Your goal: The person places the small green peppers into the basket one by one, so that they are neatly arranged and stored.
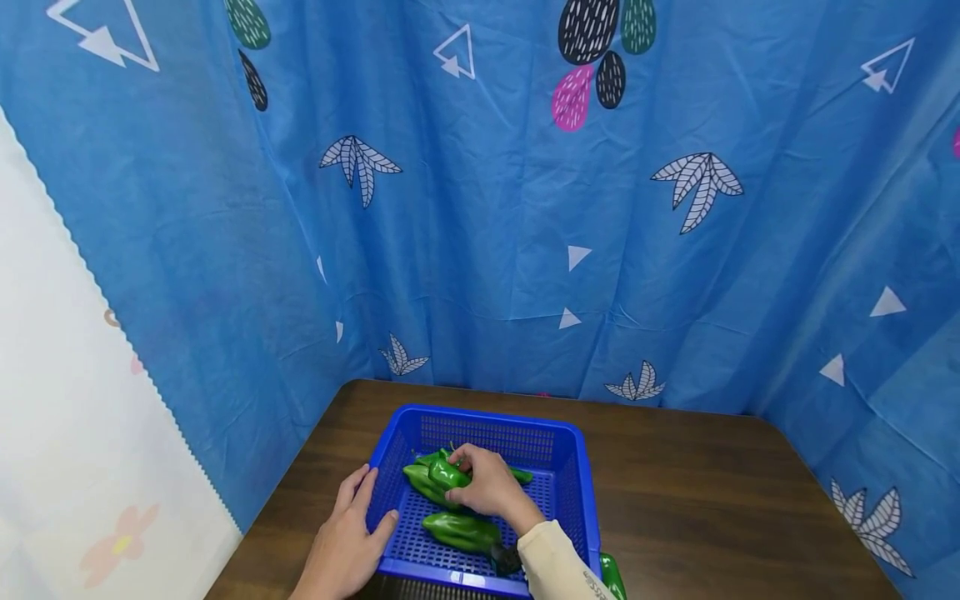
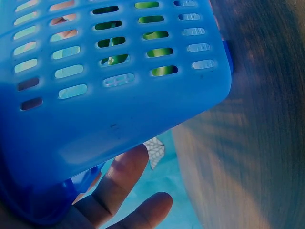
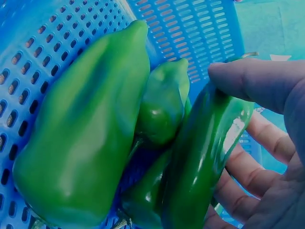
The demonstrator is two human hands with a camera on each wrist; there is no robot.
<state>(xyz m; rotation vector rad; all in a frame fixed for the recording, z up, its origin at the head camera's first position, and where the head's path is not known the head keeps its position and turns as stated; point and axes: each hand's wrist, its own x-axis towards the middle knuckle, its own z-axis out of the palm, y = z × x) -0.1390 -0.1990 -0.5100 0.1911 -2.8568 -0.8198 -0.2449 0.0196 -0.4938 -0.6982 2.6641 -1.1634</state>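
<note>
A blue plastic basket with slotted walls stands on the table, with several glossy green peppers inside. My right hand reaches into it and holds one green pepper between thumb and fingers. In the right wrist view, the thumb lies over the top of this pepper and the fingers are behind it. A large pepper lies alongside, with smaller ones partly hidden between. My left hand rests at the basket's left rim, fingers loosely extended. The left wrist view shows two fingers near the slotted wall.
Another green pepper lies outside the basket's right side, partly hidden by the sleeve. Something dark is at the basket's front right, beside the sleeve. The brown wooden table meets blue patterned curtains.
</note>
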